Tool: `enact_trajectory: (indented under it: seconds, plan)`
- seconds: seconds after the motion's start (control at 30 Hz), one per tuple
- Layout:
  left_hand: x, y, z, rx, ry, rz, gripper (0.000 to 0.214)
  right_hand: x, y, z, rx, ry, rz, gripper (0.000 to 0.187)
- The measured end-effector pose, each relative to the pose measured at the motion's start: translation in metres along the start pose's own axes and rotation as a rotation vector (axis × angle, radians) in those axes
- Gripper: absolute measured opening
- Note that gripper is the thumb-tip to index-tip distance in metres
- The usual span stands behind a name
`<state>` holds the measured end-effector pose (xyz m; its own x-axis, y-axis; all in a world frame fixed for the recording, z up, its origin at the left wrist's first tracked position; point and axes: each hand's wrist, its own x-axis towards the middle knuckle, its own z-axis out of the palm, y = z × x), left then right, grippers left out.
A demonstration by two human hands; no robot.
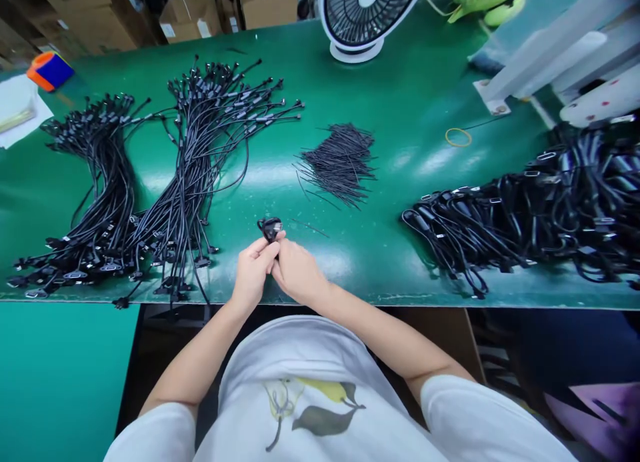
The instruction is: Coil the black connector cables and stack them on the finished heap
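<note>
Close to the table's front edge, my left hand (251, 270) and my right hand (300, 270) meet around a small black cable (271, 229). Its folded loops and a metal-tipped connector stick up above my fingers. Both hands are closed, thumbs and fingertips pinched together; the lower part of the cable is hidden by them. Whether a tie is between my right fingers I cannot tell. Just beyond, a loose black twist tie (311, 228) lies on the green table (390, 249). Farther back sits a pile of black twist ties (340, 159).
Unfolded black cables lie in two bunches, one at far left (110, 182) and another beside it (193, 149). Folded cables (500, 215) are heaped at the right. A white fan (355, 49), a yellow rubber band (458, 137) and an orange-and-blue tape roll (50, 71) are farther back.
</note>
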<state>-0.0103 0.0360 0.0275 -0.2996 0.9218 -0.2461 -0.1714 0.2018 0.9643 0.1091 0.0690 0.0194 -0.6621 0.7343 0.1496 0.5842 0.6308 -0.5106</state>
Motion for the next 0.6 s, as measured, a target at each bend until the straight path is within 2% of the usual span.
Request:
enact_trajectory:
  seconds: [0.1,0.17,0.3,0.4,0.47,0.53,0.6]
  plan:
    - [0.002,0.001,0.006,-0.113,-0.023,-0.044,0.037,-0.002,0.002,0.006,0.188,-0.1,0.128,0.03]
    - [0.003,0.002,0.01,-0.173,-0.058,-0.076,0.037,-0.004,0.006,0.004,0.223,-0.123,0.157,0.033]
    - [0.009,0.001,0.018,-0.219,-0.089,-0.14,0.039,-0.009,0.014,-0.002,0.194,-0.119,0.157,0.044]
    - [0.018,0.0,0.024,-0.24,-0.125,-0.164,0.04,-0.016,0.021,-0.007,0.164,-0.052,0.111,0.043]
    - [0.019,0.002,0.024,-0.178,-0.171,-0.153,0.044,-0.022,0.029,-0.016,0.05,-0.039,0.122,0.041]
    - [0.014,0.005,0.014,0.005,-0.182,-0.108,0.05,-0.03,0.046,-0.035,-0.125,-0.047,0.204,0.04]
    - [0.009,0.009,-0.009,0.311,-0.081,-0.006,0.056,-0.043,0.075,-0.069,-0.297,0.017,0.352,0.041]
